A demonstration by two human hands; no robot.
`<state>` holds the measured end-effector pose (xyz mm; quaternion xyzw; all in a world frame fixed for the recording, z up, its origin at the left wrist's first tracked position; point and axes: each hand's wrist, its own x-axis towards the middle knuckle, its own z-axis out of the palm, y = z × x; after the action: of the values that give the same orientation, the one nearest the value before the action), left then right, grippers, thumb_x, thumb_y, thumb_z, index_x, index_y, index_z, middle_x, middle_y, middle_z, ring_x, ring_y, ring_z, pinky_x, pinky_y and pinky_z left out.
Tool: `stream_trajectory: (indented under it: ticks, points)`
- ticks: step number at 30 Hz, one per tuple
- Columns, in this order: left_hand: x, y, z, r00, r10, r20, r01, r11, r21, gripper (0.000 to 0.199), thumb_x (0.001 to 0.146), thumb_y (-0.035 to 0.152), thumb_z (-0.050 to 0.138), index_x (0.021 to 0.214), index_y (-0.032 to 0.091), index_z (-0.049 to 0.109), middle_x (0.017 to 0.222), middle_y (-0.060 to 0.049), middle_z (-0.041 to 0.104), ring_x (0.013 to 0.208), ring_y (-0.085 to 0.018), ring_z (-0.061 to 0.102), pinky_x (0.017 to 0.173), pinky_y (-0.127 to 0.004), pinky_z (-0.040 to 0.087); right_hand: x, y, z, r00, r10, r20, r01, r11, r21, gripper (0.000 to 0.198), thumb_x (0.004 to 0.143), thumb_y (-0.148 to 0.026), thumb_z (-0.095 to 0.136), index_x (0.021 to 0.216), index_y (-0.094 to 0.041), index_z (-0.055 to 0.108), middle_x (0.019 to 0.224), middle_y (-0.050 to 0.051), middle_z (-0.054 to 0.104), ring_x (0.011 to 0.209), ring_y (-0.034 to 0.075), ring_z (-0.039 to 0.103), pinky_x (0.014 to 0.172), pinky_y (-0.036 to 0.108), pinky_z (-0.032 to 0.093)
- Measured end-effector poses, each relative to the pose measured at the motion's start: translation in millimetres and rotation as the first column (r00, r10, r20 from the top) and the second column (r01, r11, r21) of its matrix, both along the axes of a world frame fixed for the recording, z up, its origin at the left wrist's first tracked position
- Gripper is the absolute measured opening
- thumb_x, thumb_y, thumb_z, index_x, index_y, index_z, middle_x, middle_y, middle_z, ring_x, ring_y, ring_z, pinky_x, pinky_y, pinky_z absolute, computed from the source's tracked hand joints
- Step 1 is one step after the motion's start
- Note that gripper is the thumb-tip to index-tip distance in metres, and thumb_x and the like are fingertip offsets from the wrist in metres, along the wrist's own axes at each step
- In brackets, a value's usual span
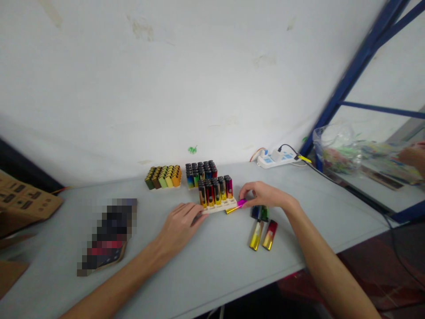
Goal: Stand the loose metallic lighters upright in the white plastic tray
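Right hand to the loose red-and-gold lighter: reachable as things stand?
Probably yes: the red-and-gold lighter lies uncovered on the table near the right hand, though that hand is holding a pink-and-gold lighter.

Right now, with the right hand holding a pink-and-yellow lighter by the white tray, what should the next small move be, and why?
Probably turn the lighter upright, yellow end down, over the front slots of the tray: the right hand holds it tilted, those slots look unfilled, and the left hand is at the tray's left end.
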<state>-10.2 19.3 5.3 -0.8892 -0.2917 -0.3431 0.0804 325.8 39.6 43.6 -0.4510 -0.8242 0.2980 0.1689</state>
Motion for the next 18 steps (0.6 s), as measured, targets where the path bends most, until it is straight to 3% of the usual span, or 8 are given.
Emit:
stream_trajectory:
  ticks: [4,8,13,18]
  points:
    - [-1,1,1.6,1.000,0.010,0.017,-0.010,1.000,-0.011,0.027,0.111,0.036,0.049,0.094,0.020,0.063,0.081,-0.002,0.070,0.072,-0.019,0.067,0.070,-0.031,0.052,8,-5,11,0.995,-0.036,-0.098,0.029,0.997,-0.075,0.031,0.088,-0.045,0.079,0.104,-0.018,0.077,0.099,0.006,0.080,0.089,0.021,0.073,0.079,0.032,0.054]
    - [-1,1,-0.3,1.000,-0.002,0.022,0.002,1.000,-0.020,0.023,0.110,0.033,0.052,0.094,0.020,0.062,0.080,-0.002,0.070,0.071,-0.019,0.066,0.069,-0.030,0.051,9,-5,15,0.968,-0.045,-0.246,0.043,0.999,-0.014,0.031,0.090,-0.045,0.076,0.106,-0.018,0.076,0.107,0.008,0.077,0.097,0.022,0.072,0.086,0.035,0.057]
    - [1,0,-3.5,0.999,-0.019,-0.026,0.018,0.999,-0.038,0.015,0.105,0.024,0.061,0.091,0.020,0.062,0.084,-0.003,0.071,0.074,-0.020,0.067,0.071,-0.030,0.052,3,-3,12,0.876,-0.113,-0.468,0.165,0.984,0.071,0.035,0.090,-0.044,0.078,0.118,-0.023,0.075,0.117,0.009,0.075,0.104,0.023,0.072,0.090,0.037,0.060]
    - [1,1,-5.4,0.998,-0.012,-0.064,0.009,0.999,-0.041,0.016,0.104,0.024,0.063,0.088,0.020,0.062,0.082,-0.002,0.070,0.076,-0.020,0.067,0.072,-0.031,0.052,-14,-1,4,0.791,-0.144,-0.595,0.268,0.955,0.126,0.035,0.089,-0.044,0.080,0.116,-0.023,0.075,0.113,0.008,0.077,0.098,0.021,0.073,0.087,0.036,0.062]
